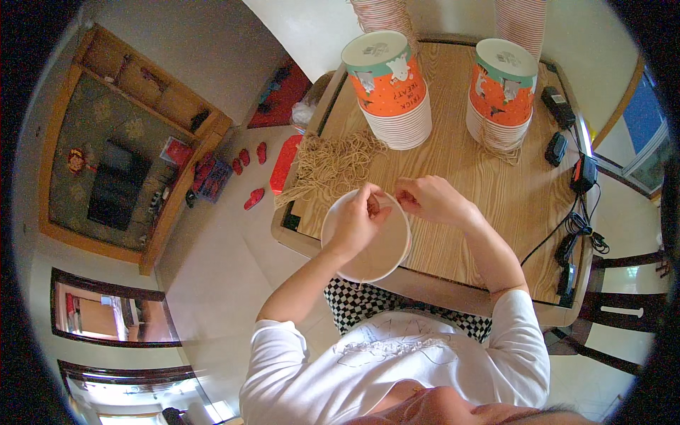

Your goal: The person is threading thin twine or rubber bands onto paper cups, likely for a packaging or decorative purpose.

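A paper bucket (379, 263) with its pale open mouth facing up is at the table's front edge, over my lap. My left hand (360, 221) reaches across this mouth, its fingers pinched together by the far right rim; what they pinch is hidden. Just outside the same rim my right hand (431, 199) is closed, thumb and forefinger pressed together on something too small to make out. A short strand of twine hangs at the bucket's near rim. Beyond my left hand lies a loose heap of tan twine (336, 161).
Two upside-down stacks of orange and green printed paper buckets, a left stack (397, 95) and a right stack (501, 99), stand at the far side. Black power adapters (583, 173) with cables lie along the table's right edge. A red object (286, 163) sits by the left edge.
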Demonstrator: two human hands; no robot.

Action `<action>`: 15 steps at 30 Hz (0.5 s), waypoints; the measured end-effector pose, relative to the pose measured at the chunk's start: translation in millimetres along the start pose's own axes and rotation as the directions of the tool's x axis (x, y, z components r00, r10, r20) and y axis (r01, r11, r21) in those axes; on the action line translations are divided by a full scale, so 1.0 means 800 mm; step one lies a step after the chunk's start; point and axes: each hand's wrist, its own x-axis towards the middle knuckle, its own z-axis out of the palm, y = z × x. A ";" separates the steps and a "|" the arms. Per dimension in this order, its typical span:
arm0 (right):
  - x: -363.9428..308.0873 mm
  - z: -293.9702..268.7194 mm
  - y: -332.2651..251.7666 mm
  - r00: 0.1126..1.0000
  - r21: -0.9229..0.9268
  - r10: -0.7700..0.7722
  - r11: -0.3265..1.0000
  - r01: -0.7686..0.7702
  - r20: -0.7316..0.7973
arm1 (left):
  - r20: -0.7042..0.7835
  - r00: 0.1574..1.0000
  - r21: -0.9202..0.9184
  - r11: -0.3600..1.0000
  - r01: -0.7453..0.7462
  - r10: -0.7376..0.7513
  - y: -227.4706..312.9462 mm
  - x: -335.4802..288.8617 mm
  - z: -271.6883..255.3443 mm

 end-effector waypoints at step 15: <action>0.001 0.003 0.001 0.999 -0.005 -0.010 1.000 0.010 -0.030 | 0.141 0.989 0.321 0.943 -0.086 0.042 0.006 0.009 -0.023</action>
